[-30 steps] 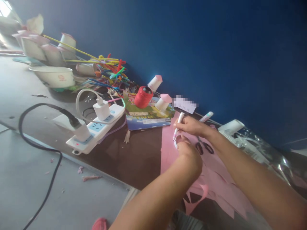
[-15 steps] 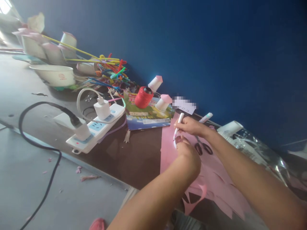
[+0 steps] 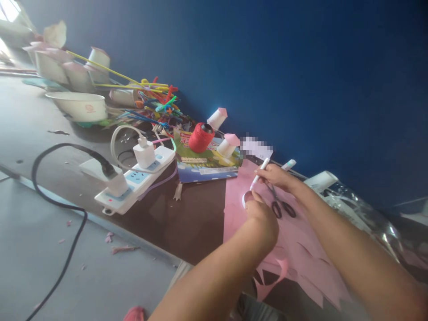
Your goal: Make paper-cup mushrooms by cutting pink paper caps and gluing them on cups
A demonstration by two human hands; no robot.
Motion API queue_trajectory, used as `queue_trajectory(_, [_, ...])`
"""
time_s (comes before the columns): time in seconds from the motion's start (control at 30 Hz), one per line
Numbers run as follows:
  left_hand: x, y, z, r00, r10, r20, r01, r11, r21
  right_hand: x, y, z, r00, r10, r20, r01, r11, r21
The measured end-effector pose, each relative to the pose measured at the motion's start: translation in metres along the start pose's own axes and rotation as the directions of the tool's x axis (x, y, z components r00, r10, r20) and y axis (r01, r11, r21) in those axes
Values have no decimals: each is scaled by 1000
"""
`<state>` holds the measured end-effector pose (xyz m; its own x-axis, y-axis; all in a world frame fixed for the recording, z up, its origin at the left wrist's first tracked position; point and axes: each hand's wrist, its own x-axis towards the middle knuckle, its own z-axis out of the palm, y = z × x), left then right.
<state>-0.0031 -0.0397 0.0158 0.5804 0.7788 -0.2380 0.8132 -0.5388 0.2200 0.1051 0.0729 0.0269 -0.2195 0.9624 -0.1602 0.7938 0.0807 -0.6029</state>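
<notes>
My left hand (image 3: pixel 262 216) is closed on a small white round thing with a dark inside (image 3: pixel 244 200), pressed onto pink paper (image 3: pixel 233 218); its exact kind is hard to make out. In my right hand (image 3: pixel 276 174) is a white marker (image 3: pixel 261 171), held slantwise with its tip down at the far edge of the round thing. Scissors with black handles (image 3: pixel 282 209) lie on the paper, just right of my left hand. Under my left forearm sits a curved pink paper offcut (image 3: pixel 282 269).
Left of the paper are a picture book (image 3: pixel 190 171), a red thread spool (image 3: pixel 201 137) and a power strip (image 3: pixel 135 183) with a black cable (image 3: pixel 68 227). Two small cups with pink tops (image 3: pixel 229 145) stand near the blue wall. Colourful pipe cleaners (image 3: pixel 160 100) and a white bowl (image 3: pixel 76 107) lie farther left.
The marker in my right hand has moved right around the edge of the round thing, from its upper left to its upper right. My left hand stays nearly in place.
</notes>
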Motion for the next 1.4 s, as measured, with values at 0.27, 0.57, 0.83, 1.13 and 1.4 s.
queue_trajectory(0.27, [-3,-1,-2,998,20,60,-24,997,72,-37,20,-20,974,-8,-225,28,996,89])
queue_trajectory(0.57, [-15,-7,-8,993,40,-115,-30,996,87,-97,25,16,899,17,-438,46,990,132])
queue_trajectory(0.83, [-32,-34,-15,948,82,-308,-77,997,29,-100,17,49,915,-164,-369,76,967,-242])
queue_trajectory(1.13, [-24,-93,-3,790,-201,-579,38,959,-282,-84,14,38,832,-57,-552,-7,994,-113])
queue_trajectory(1.4, [2,-115,18,701,-421,-576,-154,700,-697,-51,-6,17,745,-4,-667,-5,1000,-12])
